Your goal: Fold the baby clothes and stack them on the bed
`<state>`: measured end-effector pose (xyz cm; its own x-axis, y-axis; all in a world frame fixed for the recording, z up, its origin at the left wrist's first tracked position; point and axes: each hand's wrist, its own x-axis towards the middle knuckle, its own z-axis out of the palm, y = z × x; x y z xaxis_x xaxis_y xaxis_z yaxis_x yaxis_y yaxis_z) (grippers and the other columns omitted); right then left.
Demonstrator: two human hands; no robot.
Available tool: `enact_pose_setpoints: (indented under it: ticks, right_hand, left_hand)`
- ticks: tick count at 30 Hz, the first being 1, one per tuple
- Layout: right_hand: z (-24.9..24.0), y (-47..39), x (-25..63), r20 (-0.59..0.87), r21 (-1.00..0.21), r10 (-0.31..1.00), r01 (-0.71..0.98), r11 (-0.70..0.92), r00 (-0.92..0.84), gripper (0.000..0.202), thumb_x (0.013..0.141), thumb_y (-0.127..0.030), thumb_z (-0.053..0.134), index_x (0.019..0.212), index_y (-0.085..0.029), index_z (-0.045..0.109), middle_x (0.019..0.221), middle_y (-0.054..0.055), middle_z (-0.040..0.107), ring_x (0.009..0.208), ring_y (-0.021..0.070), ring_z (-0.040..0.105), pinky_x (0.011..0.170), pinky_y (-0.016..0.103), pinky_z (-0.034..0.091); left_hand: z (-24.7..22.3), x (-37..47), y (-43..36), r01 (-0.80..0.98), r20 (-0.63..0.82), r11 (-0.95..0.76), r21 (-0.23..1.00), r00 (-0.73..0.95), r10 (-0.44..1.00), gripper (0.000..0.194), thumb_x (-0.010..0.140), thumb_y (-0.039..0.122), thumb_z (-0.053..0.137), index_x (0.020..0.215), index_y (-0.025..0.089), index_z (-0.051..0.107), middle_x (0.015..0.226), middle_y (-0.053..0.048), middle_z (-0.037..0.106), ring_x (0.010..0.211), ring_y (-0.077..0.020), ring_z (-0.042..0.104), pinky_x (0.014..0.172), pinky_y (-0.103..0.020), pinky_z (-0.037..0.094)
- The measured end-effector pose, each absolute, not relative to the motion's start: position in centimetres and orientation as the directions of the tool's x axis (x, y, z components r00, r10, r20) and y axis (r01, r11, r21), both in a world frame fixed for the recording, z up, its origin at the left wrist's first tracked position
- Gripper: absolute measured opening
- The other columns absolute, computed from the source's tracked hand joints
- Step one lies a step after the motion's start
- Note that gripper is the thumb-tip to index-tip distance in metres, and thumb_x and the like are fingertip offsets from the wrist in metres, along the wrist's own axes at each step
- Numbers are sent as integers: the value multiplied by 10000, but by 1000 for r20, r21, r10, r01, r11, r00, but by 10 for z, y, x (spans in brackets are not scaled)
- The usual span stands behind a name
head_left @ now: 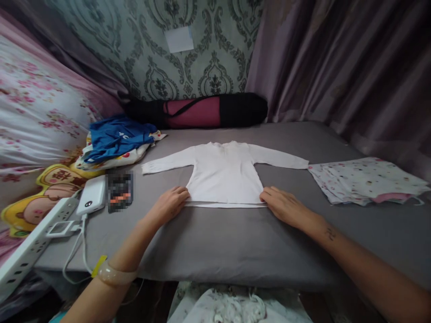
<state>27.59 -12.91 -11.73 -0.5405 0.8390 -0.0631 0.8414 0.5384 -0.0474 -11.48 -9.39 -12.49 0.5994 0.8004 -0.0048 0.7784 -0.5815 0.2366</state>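
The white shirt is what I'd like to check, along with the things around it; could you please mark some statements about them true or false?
1. The left hand and right hand are at opposite bottom corners of the white shirt. True.
2. The shirt's sleeves are folded in over its body. False: both are spread outward.
3. The blue garment is to the left of the shirt. True.
4. The patterned clothes lie on top of the shirt. False: the patterned clothes are beside it, at the right sleeve's end.
5. The long black and dark pink bag lies beyond the shirt, near the wall. True.
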Motion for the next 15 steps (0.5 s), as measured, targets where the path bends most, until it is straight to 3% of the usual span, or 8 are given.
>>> enact_pose_setpoints:
  ticks: [5,10,12,15]
  right_hand:
    - [-111,-118,286,-120,-254,834,829,498,-538,238,838,-59,456,890,-222,622,920,36,626,833,164,564,701,253,393]
    - [-99,-68,273,-267,-435,790,800,413,-552,146,804,-169,570,771,-232,698,712,-15,670,660,143,598,615,238,399]
    - [-100,-34,253,-168,-444,821,786,431,-545,207,870,-216,506,880,-219,713,832,11,712,776,165,631,708,249,437]
    - [-116,15,217,65,-399,926,841,366,-372,358,930,-231,412,1218,-169,616,1279,89,619,1177,204,543,995,302,383]
  left_hand:
    - [-108,-119,-94,774,-85,-562,292,607,790,183,861,236,446,792,218,615,863,-58,625,762,-190,586,660,-284,418]
    - [-95,-103,-62,785,-174,-485,385,578,797,417,887,470,485,579,204,578,528,6,501,478,-111,437,515,-251,316]
    - [-100,-80,-37,770,-13,-500,397,549,836,379,897,438,471,639,199,611,574,-12,548,537,-134,494,559,-259,362]
    - [-120,-33,1,741,208,-542,396,502,839,258,906,250,412,976,169,647,957,-94,677,860,-193,619,788,-307,465]
